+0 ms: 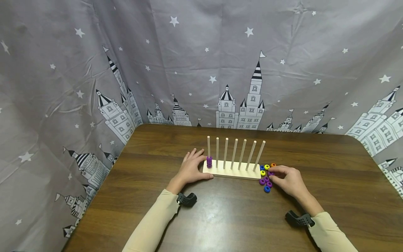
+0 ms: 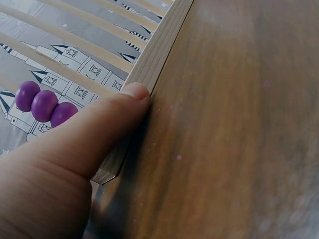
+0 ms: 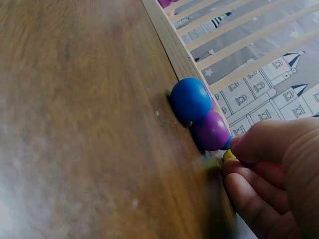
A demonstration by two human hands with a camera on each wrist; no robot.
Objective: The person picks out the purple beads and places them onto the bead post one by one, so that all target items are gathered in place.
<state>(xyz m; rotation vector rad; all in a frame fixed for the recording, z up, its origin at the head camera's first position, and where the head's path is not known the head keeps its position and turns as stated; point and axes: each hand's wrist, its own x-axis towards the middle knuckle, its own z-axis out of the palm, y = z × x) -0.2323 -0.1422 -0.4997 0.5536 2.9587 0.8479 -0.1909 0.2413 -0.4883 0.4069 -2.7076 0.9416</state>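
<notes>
A pale wooden stand with a row of upright pegs sits on the table. Several purple beads are stacked low on its leftmost peg. My left hand holds that end of the stand, the thumb along the front edge and the index finger behind. In the left wrist view the thumb presses the base's side. Beyond the stand's right end, my right hand pinches a purple bead between thumb and index finger. In the right wrist view its fingers mostly hide that bead.
Loose beads lie close together at the stand's right end, among them a blue bead, a yellow bead, an orange bead and several purple ones. The brown wooden table ends at a grey castle-print curtain.
</notes>
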